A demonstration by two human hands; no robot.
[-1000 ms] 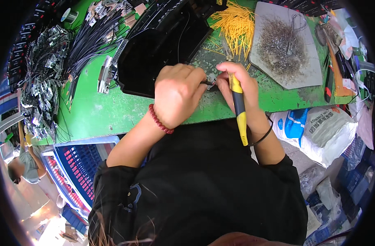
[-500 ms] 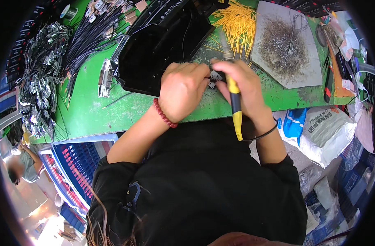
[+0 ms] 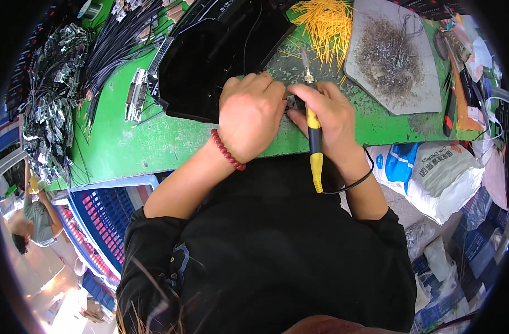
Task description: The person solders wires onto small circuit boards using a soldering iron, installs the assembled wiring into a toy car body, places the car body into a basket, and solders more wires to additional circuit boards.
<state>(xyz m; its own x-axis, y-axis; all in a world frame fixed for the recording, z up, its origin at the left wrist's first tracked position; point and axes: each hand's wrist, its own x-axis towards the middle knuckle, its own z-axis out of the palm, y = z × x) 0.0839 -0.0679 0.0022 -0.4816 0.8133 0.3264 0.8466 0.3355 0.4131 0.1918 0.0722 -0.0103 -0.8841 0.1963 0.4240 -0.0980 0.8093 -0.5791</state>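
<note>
My right hand (image 3: 333,117) is closed round a yellow-and-black soldering iron (image 3: 315,146), its metal tip pointing away from me and its cord looping past my wrist. Between the fingertips of both hands sits a small silvery metal part (image 3: 291,102), mostly covered. My left hand (image 3: 251,108), a red bead bracelet on the wrist, is curled with its fingertips at that part; its grip is largely hidden. Just beyond and left of it lies a large glossy black plastic housing (image 3: 198,69) with a thin wire across it.
Yellow wire pieces (image 3: 329,28) lie beside a grey board (image 3: 432,83) covered in dark debris. Black cables (image 3: 112,47) and a heap of small metal-ended parts (image 3: 54,94) fill the green table's (image 3: 118,156) left side. Blue crates (image 3: 101,222) and a white sack (image 3: 444,181) stand below.
My right hand and the soldering iron have shifted slightly, and the iron's tip now shows more clearly. My left hand stays by the small part. Far left, a person has moved an arm.
</note>
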